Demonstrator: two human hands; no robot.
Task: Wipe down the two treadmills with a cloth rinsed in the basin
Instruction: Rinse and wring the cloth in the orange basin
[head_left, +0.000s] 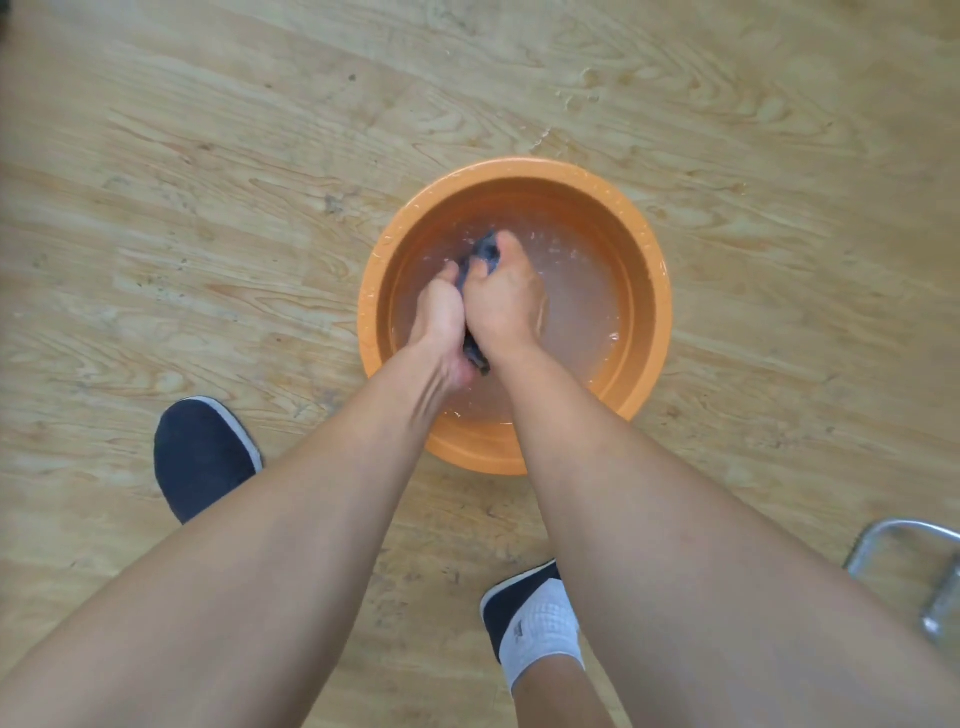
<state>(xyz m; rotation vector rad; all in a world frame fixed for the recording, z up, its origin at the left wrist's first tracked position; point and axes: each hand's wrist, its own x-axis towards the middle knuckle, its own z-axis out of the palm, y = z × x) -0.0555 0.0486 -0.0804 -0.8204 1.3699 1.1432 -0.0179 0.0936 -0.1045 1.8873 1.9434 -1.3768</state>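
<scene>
The small dark blue cloth (487, 249) is bunched between my left hand (441, 312) and right hand (506, 301), both curled tightly around it, low inside the round orange plastic basin (658, 312) of cloudy water (582, 306), so I judge this is the rinsing step, and next I must wring it well without dripping.

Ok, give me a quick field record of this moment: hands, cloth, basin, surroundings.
left hand: grips the cloth over the basin
right hand: grips the same cloth, pressed against the left hand
cloth: dark blue-grey, bunched between both hands
basin: orange, round, on the floor
water: cloudy, in the basin
floor: wood-pattern, with splashes beyond the basin
shoes: dark, near side of the basin
metal frame: lower right, cut off by the edge
treadmills: not in view
</scene>
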